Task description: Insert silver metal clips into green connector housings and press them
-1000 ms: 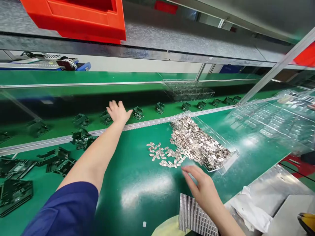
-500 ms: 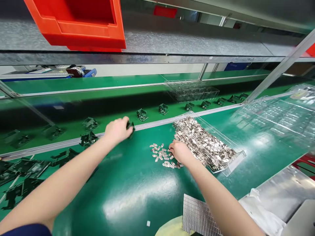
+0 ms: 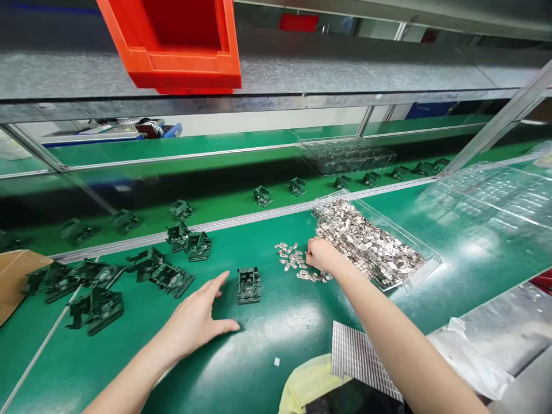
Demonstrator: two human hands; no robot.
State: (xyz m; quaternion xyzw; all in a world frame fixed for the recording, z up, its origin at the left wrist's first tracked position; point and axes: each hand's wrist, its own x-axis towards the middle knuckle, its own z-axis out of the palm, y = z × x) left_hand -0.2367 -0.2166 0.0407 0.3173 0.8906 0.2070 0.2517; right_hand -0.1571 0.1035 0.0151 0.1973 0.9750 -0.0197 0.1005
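Observation:
My left hand point(image 3: 196, 322) is open, thumb and fingers spread, just left of a dark green plastic frame part point(image 3: 249, 285) that lies by itself on the green mat. No contact shows between hand and part. Farther right, my right hand point(image 3: 321, 255) has its fingers pinched together at the edge of a loose scatter of small metal pieces point(image 3: 291, 257). What sits between those fingertips is hidden. Right behind that hand stands a clear plastic tray point(image 3: 425, 270) heaped with the same kind of metal pieces point(image 3: 366, 241).
Several similar green parts point(image 3: 172, 279) lie to the left, and more point(image 3: 297, 186) line the green strip behind the rail. A red bin point(image 3: 185, 63) hangs overhead from the metal shelf. A ribbed metal plate point(image 3: 362, 356) and yellow cloth point(image 3: 302, 382) are at the front edge.
My left hand has come from the rail toward me and opened; the green part now lies on the mat beside it. My right hand stays by the metal pieces. The view has shifted left.

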